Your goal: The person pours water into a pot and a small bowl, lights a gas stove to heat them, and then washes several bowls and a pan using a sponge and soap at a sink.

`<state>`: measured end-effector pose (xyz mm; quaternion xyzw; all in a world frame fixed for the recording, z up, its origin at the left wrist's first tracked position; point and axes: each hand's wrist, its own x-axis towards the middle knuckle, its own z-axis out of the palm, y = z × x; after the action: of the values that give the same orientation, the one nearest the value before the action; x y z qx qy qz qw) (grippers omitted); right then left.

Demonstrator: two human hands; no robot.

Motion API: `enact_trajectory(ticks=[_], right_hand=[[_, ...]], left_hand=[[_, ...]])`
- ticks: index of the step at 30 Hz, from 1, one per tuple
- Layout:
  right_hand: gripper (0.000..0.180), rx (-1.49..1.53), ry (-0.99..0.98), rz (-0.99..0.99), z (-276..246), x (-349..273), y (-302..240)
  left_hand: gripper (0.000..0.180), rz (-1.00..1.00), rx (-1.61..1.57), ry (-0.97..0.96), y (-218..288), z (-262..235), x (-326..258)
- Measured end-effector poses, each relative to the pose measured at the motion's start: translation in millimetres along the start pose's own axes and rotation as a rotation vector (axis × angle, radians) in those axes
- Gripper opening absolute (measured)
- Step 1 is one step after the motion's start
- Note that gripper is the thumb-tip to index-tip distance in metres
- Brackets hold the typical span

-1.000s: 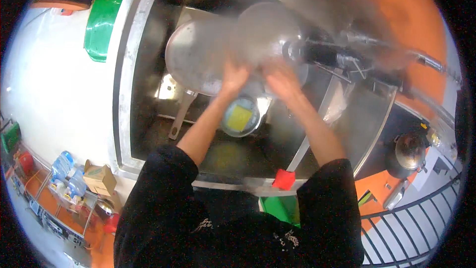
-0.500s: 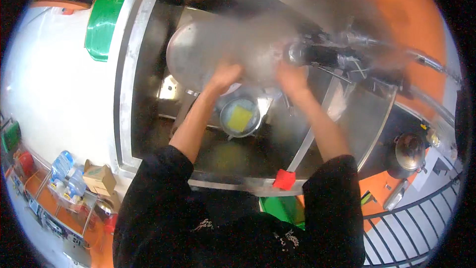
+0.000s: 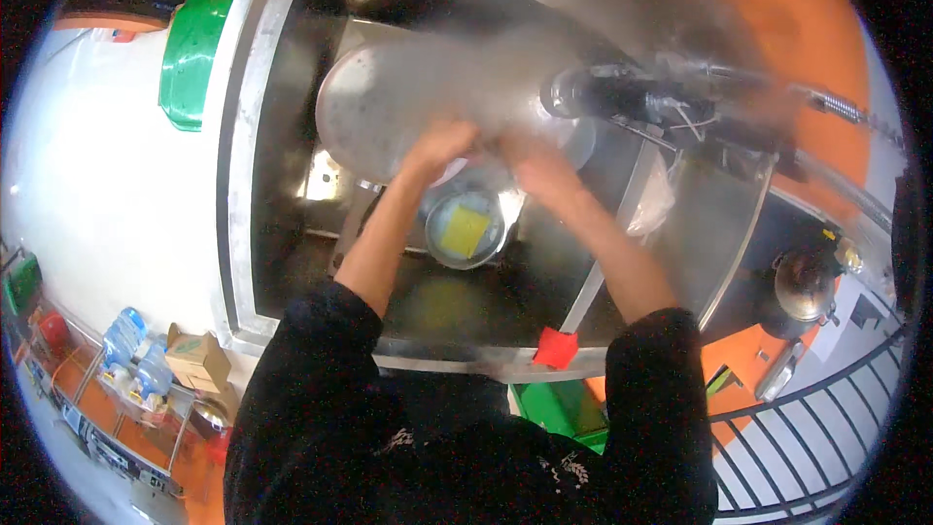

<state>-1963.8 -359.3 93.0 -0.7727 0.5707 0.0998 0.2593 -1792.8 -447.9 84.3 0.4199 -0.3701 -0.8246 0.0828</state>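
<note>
A hazy smear covers the middle of the picture. Beneath it, a large pale rounded tray or basin [image 3: 355, 112] lies in the metal sink [image 3: 530, 306]. My left hand [image 3: 445, 151] is closed at its near side, beside a small pale rim; what its fingers hold is hidden. Close by on the right, my right hand [image 3: 535, 167] is bent in toward the left one, its fingers lost in blur. Just below both hands, a round metal bowl [image 3: 437, 251] holds a yellow sponge [image 3: 466, 232] in cloudy liquid. The black spray head [image 3: 593, 97] of a tap hangs over the tray's right side.
A metal divider [image 3: 591, 297] runs along the sink's right side, with a red cloth [image 3: 555, 348] on the front edge. A clear plastic bag [image 3: 653, 199] rests beyond it. At the right stands a metal pot [image 3: 805, 287]; a green bin [image 3: 199, 53] is at the far left.
My right hand has moved left and slightly down, from near the spray head to beside my left hand. My left hand stays near the same spot.
</note>
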Motion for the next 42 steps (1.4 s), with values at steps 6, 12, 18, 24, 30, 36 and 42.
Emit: enact_trajectory(ticks=[6, 12, 18, 24, 30, 36, 42], right_hand=[[0.04, -0.059, 0.069, 0.031, -16, -1, -34], [0.046, -0.099, -0.251, 0.238, -76, 6, -4], [0.039, 0.124, -0.044, 0.564, -32, 27, 20], [0.026, 0.734, 0.045, 0.55, -16, 37, 20], [0.044, 1.372, 0.385, 0.849, -16, 42, -6], [0.038, 1.318, 0.485, 0.619, 35, 46, 60], [0.031, 0.907, -0.299, 0.698, -30, 54, 29]], left_hand=[[0.056, 0.392, -0.268, 0.424, -26, 50, -11], [0.046, 0.085, -0.103, 0.332, -29, 9, -17], [0.05, 0.022, -0.115, 0.157, -14, 27, -32], [0.05, 0.064, -0.393, 0.058, -36, 34, -22], [0.049, 0.092, -0.428, 0.086, -33, 44, -23], [0.045, 0.04, -0.481, 0.023, -21, 63, -23], [0.043, 0.099, -0.442, 0.103, -38, 34, -21]])
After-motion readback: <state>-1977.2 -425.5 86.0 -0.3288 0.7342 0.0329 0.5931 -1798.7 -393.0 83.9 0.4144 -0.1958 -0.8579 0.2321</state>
